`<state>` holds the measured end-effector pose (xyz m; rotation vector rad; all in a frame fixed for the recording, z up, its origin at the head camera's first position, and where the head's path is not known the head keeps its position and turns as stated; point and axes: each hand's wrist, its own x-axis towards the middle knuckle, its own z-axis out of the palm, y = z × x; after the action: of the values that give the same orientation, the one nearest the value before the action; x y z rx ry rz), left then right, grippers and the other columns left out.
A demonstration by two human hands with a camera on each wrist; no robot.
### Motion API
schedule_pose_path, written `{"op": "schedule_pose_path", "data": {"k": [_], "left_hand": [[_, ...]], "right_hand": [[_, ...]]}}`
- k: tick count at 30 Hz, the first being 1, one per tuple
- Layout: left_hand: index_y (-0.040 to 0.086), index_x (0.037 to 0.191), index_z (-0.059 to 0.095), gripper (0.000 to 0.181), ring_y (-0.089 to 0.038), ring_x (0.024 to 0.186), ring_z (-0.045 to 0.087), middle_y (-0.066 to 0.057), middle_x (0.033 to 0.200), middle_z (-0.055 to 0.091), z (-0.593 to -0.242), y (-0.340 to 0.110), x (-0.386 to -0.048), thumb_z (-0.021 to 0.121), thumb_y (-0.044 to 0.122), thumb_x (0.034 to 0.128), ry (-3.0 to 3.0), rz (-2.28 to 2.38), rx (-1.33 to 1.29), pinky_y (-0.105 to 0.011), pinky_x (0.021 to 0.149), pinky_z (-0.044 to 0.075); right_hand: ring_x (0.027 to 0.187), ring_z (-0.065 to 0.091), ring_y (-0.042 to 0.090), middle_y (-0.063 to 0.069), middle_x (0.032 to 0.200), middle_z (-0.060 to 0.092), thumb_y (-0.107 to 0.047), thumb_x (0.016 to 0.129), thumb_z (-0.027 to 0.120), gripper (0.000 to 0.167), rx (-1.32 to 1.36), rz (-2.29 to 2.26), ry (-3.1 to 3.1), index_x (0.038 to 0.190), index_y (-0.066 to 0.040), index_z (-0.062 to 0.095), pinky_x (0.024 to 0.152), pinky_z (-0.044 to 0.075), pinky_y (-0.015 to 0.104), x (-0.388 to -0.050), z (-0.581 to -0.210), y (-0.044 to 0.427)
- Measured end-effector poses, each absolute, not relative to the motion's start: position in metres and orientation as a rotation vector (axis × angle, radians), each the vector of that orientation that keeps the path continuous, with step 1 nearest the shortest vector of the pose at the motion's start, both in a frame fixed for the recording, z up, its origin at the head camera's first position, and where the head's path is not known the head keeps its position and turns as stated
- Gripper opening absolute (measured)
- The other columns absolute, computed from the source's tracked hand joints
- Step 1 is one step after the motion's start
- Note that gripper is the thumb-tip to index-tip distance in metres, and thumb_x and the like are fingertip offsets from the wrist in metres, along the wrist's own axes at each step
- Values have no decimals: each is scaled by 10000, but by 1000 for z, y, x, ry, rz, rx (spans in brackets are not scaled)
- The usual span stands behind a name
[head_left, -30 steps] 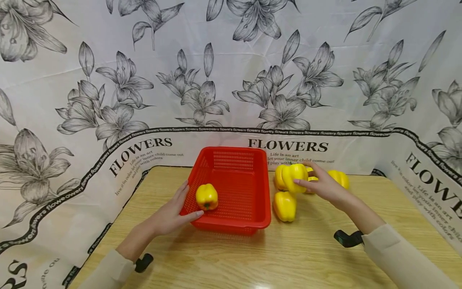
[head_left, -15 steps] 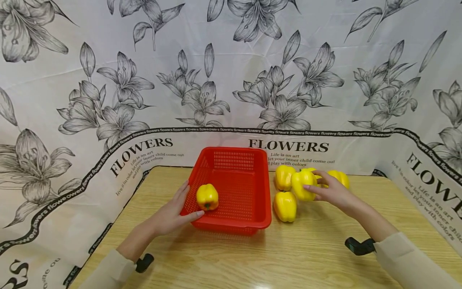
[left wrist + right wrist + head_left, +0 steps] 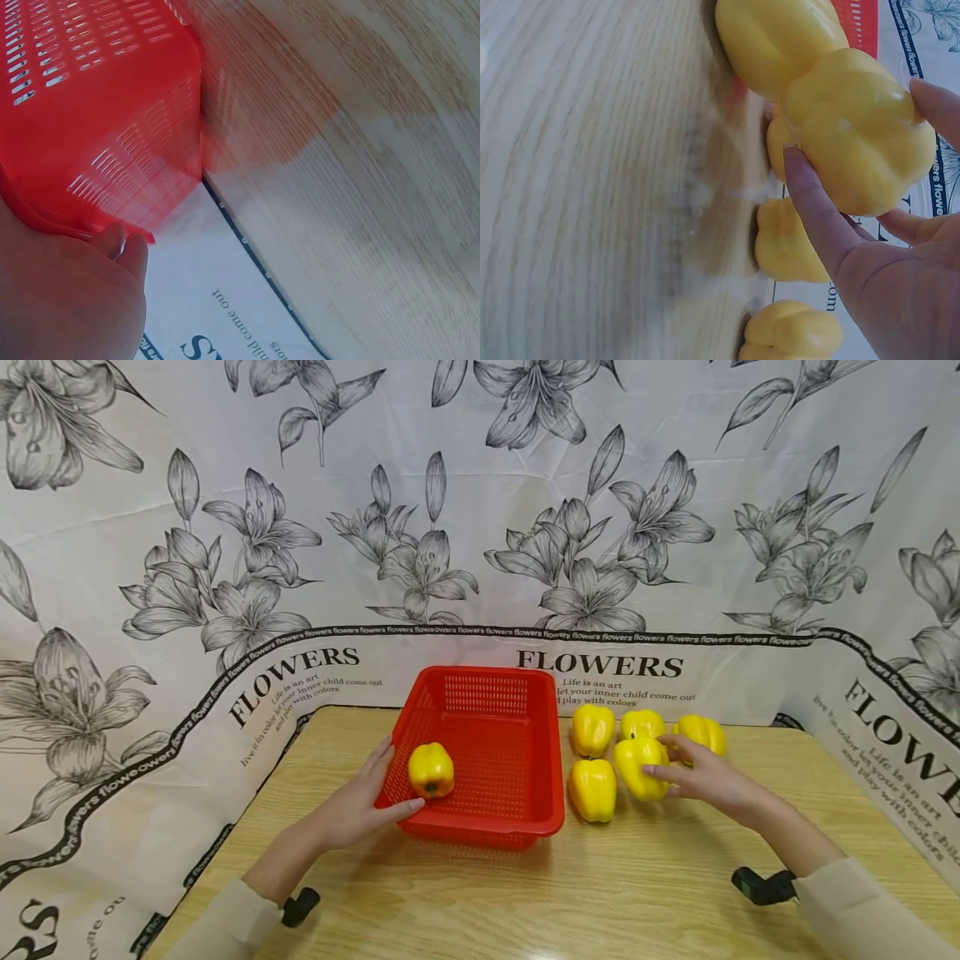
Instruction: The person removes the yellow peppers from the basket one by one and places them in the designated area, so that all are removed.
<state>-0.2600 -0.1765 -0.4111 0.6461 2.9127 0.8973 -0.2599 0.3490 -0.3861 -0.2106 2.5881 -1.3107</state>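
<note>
My left hand (image 3: 351, 808) grips the left side of a red plastic basket (image 3: 487, 822), with the thumb over its near rim; the left wrist view shows fingers (image 3: 133, 257) bent at the rim. Inside the basket, at its near left, lies a yellow bell pepper (image 3: 431, 770). To the right of the basket, my right hand (image 3: 703, 779) holds another yellow bell pepper (image 3: 640, 768) between thumb and fingers. That held pepper (image 3: 862, 139) appears just off the table in the right wrist view, close to its neighbours.
Several more yellow bell peppers stand right of the basket: a front one (image 3: 592, 791), a back one (image 3: 593, 731), one behind the held pepper (image 3: 642, 723) and one farther right (image 3: 703, 733). A flower-printed cloth (image 3: 480, 568) hangs behind the wooden table (image 3: 585, 893).
My right hand has moved right and toward me with the held bell pepper, away from the back pepper beside the basket. My left hand and the basket have stayed in place.
</note>
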Motion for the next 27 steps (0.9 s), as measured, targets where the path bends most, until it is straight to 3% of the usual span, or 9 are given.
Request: {"op": "schedule_pose_path", "data": {"k": [9, 27], "left_hand": [[109, 1659, 67, 1121, -400, 1525, 250, -55, 1729, 21, -412, -177, -260, 579, 746, 892, 2916, 896, 643, -631, 1152, 326], [100, 1658, 71, 1131, -395, 1528, 245, -30, 1730, 13, -411, -177, -259, 582, 751, 885, 2909, 889, 621, -624, 1159, 319]], "right_hand": [[1042, 667, 296, 430, 1500, 240, -366, 1003, 670, 942, -219, -1343, 2562, 1588, 96, 93, 943, 562, 487, -255, -400, 355], [1154, 628, 348, 445, 1481, 281, -370, 1015, 646, 929, -139, -1368, 2530, 1543, 174, 110, 926, 575, 453, -250, -417, 366]]}}
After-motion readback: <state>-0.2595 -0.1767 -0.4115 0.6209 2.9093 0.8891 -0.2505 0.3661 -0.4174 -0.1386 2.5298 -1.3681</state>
